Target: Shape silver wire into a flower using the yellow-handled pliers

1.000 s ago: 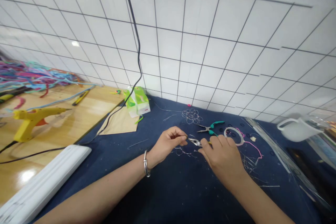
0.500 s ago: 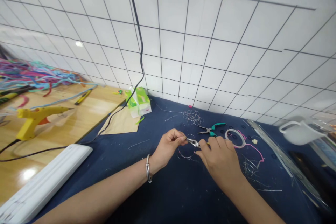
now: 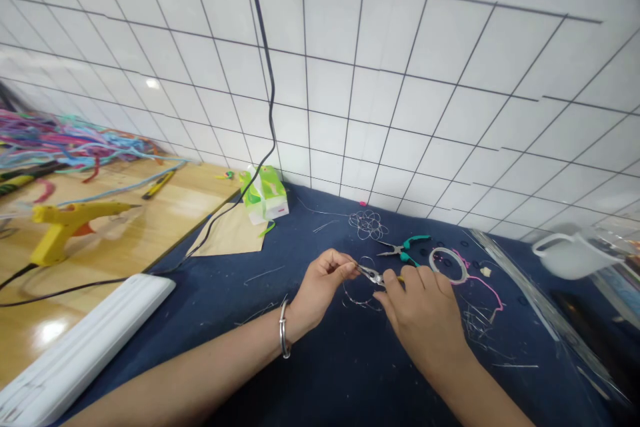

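My right hand (image 3: 425, 303) is wrapped round a pair of pliers (image 3: 374, 276) with a yellow handle, jaws pointing left. At the jaw tips, my left hand (image 3: 323, 283) is closed in a pinch on thin wire, mostly hidden by the fingers. Just below the pliers, a wire ring (image 3: 361, 301) with small beads shows between the hands. Whether it joins the pinched wire I cannot tell. Beyond the hands lie teal-handled pliers (image 3: 400, 250) and a flower-shaped wire piece (image 3: 367, 224).
Right of my hands are a white ring (image 3: 447, 265) with pink cord, wire scraps (image 3: 477, 321) and a white jug (image 3: 575, 253). On the left lie a yellow glue gun (image 3: 60, 227), a white power strip (image 3: 95, 347) and a tissue pack (image 3: 265, 193). A black cable (image 3: 270, 93) crosses the view.
Both hands and the pliers have shifted slightly right and down. My left hand keeps its pinch at the jaw tips.
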`<state>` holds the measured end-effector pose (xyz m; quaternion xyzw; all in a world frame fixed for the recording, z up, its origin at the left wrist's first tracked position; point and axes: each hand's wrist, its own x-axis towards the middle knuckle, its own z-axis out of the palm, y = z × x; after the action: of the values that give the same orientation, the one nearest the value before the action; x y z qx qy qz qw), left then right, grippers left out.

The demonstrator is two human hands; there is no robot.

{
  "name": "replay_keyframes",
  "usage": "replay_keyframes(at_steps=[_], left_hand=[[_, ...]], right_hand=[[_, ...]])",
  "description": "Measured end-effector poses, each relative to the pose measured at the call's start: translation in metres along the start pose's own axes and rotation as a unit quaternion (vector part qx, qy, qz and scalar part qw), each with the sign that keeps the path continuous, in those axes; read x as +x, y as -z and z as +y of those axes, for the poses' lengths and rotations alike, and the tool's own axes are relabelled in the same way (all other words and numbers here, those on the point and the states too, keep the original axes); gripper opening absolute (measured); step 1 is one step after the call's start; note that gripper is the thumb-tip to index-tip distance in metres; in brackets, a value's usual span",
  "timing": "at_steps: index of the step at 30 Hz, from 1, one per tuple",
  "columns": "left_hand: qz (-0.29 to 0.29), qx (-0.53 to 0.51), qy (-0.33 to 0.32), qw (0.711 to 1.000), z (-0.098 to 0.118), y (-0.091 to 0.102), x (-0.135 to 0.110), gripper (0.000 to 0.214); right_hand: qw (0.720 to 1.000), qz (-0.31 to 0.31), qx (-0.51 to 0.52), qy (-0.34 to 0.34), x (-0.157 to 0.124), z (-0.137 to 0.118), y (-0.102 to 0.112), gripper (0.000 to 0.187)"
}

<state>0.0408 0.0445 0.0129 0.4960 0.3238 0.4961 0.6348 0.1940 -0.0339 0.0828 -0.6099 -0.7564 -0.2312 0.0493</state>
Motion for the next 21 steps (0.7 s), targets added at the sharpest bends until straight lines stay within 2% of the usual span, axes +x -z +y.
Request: replay_keyframes(at_steps=[13,21], left_hand=[[0.004,0.007,-0.015,1.0,-0.0003,-0.0009,-0.0003,0.01],[0.03,0.007,-0.027,0.999,0.0004,-0.0017,-0.0007,0.008]], right_hand=[[1.0,0.009,0.003,-0.009,0.0015,0.0018,0.001,0.022],[1.0,0.007,-0.004,-0.016,0.0009,0.0006,0.0034,0.021]])
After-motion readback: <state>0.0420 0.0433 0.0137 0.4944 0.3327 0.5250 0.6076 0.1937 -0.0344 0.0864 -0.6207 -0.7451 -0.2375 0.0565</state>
